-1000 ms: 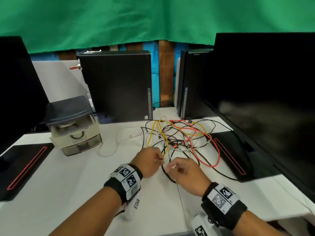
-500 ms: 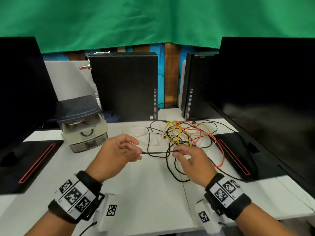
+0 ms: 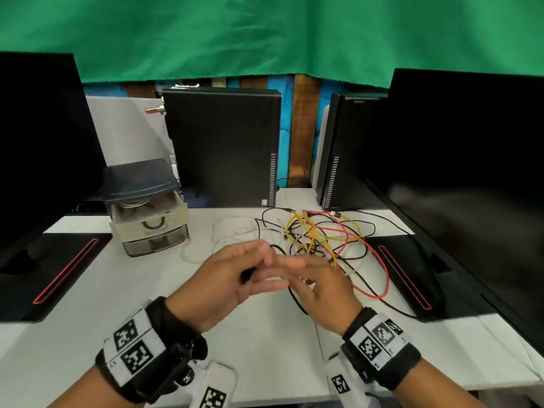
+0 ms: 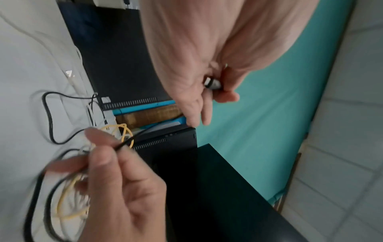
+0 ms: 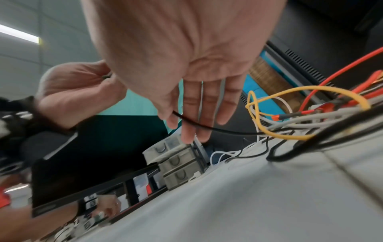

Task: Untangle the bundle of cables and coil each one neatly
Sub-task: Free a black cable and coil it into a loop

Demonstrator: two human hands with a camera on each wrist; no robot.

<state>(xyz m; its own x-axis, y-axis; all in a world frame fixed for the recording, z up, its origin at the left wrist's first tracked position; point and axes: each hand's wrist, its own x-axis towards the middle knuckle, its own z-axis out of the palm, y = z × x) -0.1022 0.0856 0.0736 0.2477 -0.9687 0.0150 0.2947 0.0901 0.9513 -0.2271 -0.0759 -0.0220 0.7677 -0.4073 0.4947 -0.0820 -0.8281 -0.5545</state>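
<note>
Green fabric backdrop [image 3: 265, 33] across top of frame. Tangled thin cables at centre right: yellow cable [image 3: 297, 228], red cable [image 3: 382, 269], black cable [image 3: 259, 228], white cable [image 3: 188, 254]. White tabletop [image 3: 123, 304]. Black monitor base with red stripe [image 3: 44, 278] at left. Black-and-white square-marker wristbands [image 3: 135, 346].

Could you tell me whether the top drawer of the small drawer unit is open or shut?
Open: the top drawer sticks out past the drawer below.
</note>
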